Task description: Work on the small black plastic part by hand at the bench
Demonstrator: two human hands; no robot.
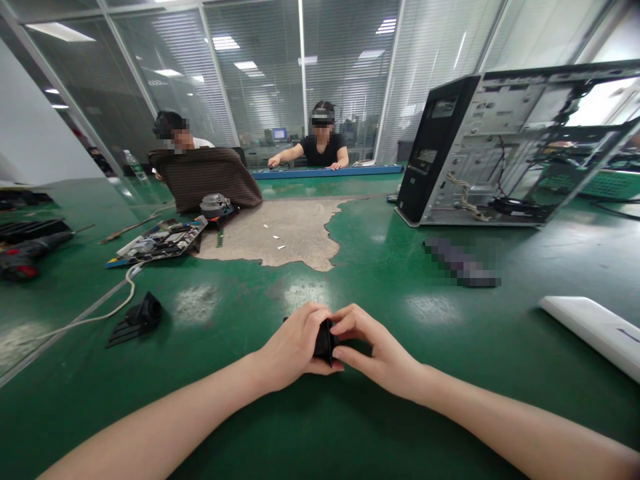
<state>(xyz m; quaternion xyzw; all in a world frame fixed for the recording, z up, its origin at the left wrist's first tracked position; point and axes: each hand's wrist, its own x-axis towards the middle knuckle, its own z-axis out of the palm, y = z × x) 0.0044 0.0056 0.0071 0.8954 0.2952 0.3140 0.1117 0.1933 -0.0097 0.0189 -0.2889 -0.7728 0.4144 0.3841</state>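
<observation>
A small black part [325, 344] is held between my two hands above the green table [240, 427], near the middle of the view. My left hand [295, 340] wraps over its left side and hides much of it. From the right, the fingertips and thumb of my right hand [377, 343] pinch its right edge. A black plastic piece with a round opening [143, 317] lies on the table to the left of my hands.
An open computer case [440, 153] stands at the back right, a white device [595, 330] at the right edge. Circuit board [163, 240], cable [131, 287] and power tool [25, 260] lie left. Two people [323, 143] sit across the table.
</observation>
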